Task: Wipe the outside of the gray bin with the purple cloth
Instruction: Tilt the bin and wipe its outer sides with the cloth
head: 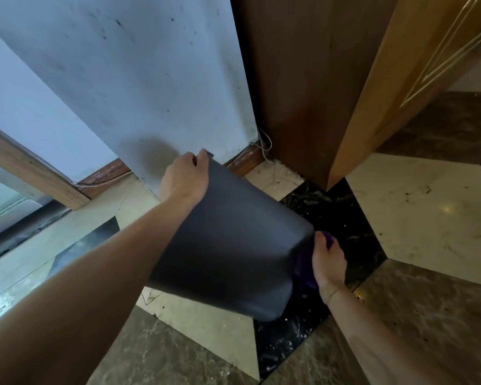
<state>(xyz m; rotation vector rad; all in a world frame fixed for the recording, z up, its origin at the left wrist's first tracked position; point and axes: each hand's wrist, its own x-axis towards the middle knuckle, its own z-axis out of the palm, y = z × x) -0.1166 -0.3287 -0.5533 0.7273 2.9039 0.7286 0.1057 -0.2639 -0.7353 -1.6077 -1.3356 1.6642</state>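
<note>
The gray bin [228, 240] is tipped on its side above the floor, its smooth dark wall facing me and its rim toward the wall. My left hand [185, 177] grips the bin's rim at the upper left. My right hand [328, 263] presses the purple cloth [306, 269] against the bin's bottom end at the right. Most of the cloth is hidden between my palm and the bin; only a dark purple bunch and a tip above my fingers show.
A scuffed white wall [128, 79] stands behind the bin, with a wooden skirting [106, 173] and a thin white cable [264, 148] at its foot. A brown wooden door frame [311, 87] rises to the right. The floor is patterned marble tile [428, 212].
</note>
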